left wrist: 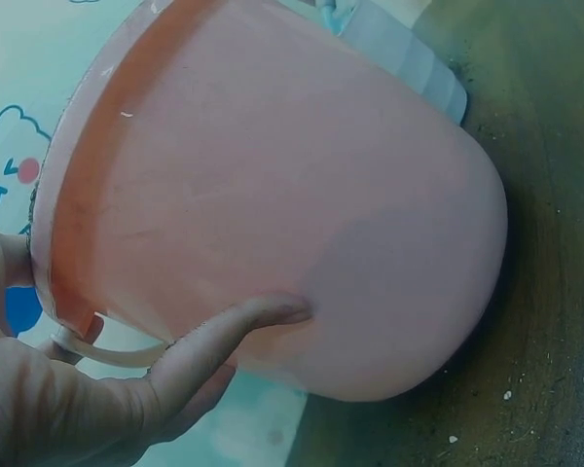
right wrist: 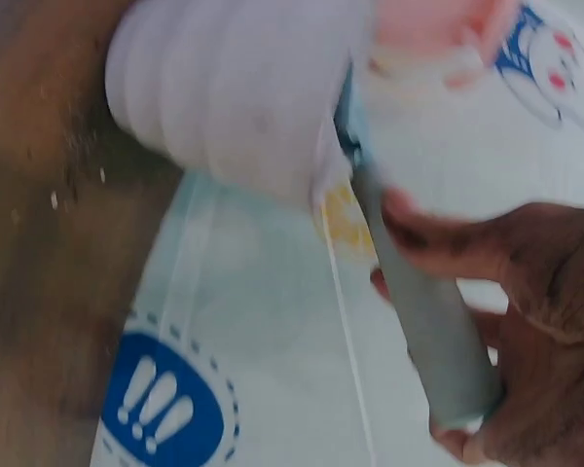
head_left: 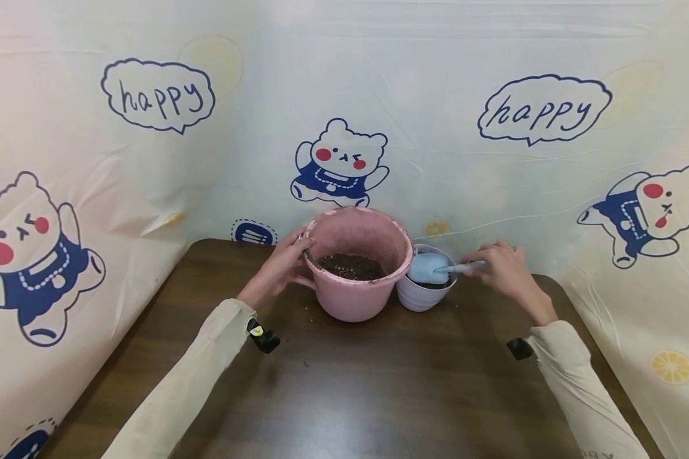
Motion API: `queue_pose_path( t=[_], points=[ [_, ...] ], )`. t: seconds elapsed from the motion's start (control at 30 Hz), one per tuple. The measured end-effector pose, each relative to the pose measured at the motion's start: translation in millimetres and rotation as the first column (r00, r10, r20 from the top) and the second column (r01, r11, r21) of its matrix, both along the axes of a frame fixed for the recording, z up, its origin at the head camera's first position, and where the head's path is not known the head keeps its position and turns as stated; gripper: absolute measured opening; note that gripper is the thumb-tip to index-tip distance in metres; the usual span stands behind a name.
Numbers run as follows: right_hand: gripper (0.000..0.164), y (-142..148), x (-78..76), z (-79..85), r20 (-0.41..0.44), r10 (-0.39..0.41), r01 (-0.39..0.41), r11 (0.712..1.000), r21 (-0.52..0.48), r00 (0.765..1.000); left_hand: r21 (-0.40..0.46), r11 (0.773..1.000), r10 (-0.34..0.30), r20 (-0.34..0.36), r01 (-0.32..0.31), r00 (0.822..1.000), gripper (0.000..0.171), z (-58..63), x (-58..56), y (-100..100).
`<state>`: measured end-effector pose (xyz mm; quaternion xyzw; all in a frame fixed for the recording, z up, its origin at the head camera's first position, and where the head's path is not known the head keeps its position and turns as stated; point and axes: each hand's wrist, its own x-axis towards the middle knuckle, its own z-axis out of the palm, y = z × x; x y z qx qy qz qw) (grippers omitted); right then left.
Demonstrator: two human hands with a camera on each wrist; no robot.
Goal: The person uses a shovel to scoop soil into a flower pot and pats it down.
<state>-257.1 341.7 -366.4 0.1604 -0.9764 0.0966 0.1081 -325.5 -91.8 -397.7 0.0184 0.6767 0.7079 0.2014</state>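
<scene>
A pink bucket (head_left: 350, 296) with dark soil (head_left: 351, 266) inside stands at the back of the table. My left hand (head_left: 278, 271) grips its left rim beside the side handle (left wrist: 112, 352); one finger lies along the outer wall. Close against the bucket's right side is a small white ribbed pot (head_left: 422, 297), with dark soil showing inside. A light blue hand trowel (head_left: 429, 268) has its blade at the pot's mouth, back side up. Its grey-blue handle (right wrist: 433, 326) is held by my right hand (head_left: 506, 269), thumb on top in the right wrist view.
The brown wooden table (head_left: 344, 389) carries a few soil crumbs near the pots. Behind it and along both sides hangs a pale cloth (head_left: 425, 76) printed with bears and speech bubbles. The cloth stands just behind the bucket.
</scene>
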Motion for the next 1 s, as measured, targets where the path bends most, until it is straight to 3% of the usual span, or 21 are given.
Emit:
queue_pose_path(
  t=[0.13,0.3,0.47,0.63,0.87,1.0],
  points=[
    [0.024,17,-8.9,3.9,0.019,0.083,-0.084,0.996,0.014,0.996,0.011,1.0,0.003,0.0,-0.003,1.0,0.07,1.5,0.0,0],
    [0.022,21,-22.1,-4.9,0.011,0.127,-0.127,0.989,0.073,0.992,0.01,1.0,0.009,0.001,-0.009,1.0,0.07,1.7,-0.3,0],
    [0.024,24,-28.0,-10.8,0.003,0.118,-0.118,0.992,0.055,0.993,0.007,1.0,0.013,0.007,-0.013,1.0,0.071,0.7,-0.3,2],
    [0.023,28,-29.7,-14.9,-0.093,0.095,-0.096,0.995,-0.001,0.991,0.005,1.0,0.018,0.011,-0.018,1.0,0.071,0.3,0.7,2],
    [0.02,16,-25.6,-14.2,-0.175,0.045,-0.021,0.991,0.135,0.984,0.0,1.0,0.011,0.008,-0.011,1.0,0.071,0.8,1.7,2],
    [0.019,11,-23.4,-10.3,-0.199,0.038,-0.005,0.986,0.164,0.979,0.001,1.0,0.016,0.006,-0.016,1.0,0.072,0.3,2.1,3]
  ],
)
